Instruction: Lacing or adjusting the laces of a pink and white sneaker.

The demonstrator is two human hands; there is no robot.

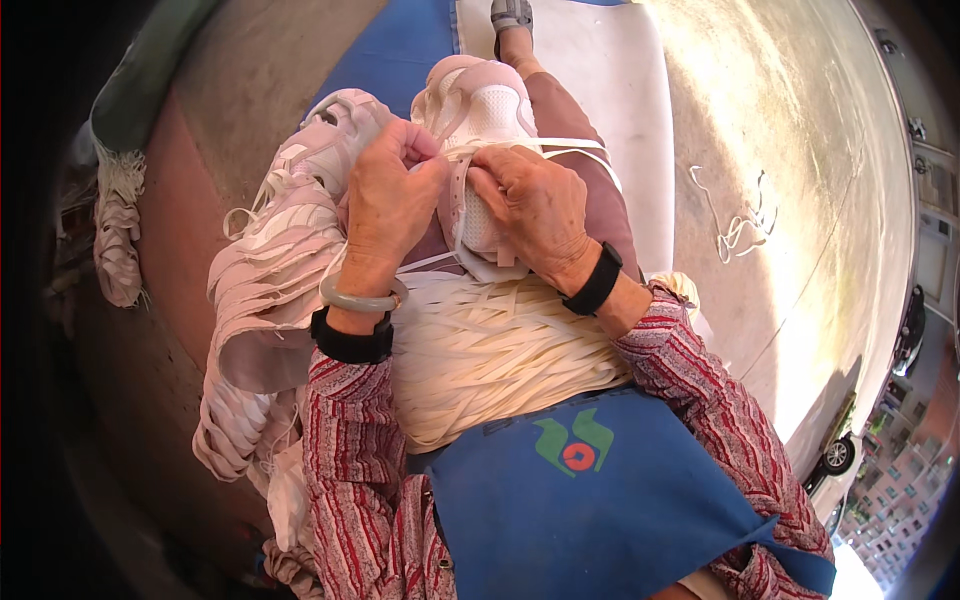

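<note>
Straps first: far to the left of your left hand, a bundle of pale straps hangs from a dark edge. Closer in, a heap of pinkish shoe uppers spills beside your left wrist and down past the elbow. Your left hand is closed, fingertips pinching a white lace at the top of the white shoe upper on your knee. Your right hand is curled, thumb and fingers pressing the same lace against that upper; the two hands nearly touch. Just below both wrists, a thick mass of cream laces lies in your lap, resting on a blue apron, not in any bin. Beyond the hands, a white mat runs along your leg. Right of your right hand, bare concrete floor lies open, with one loose tangle of lace on it.
</note>
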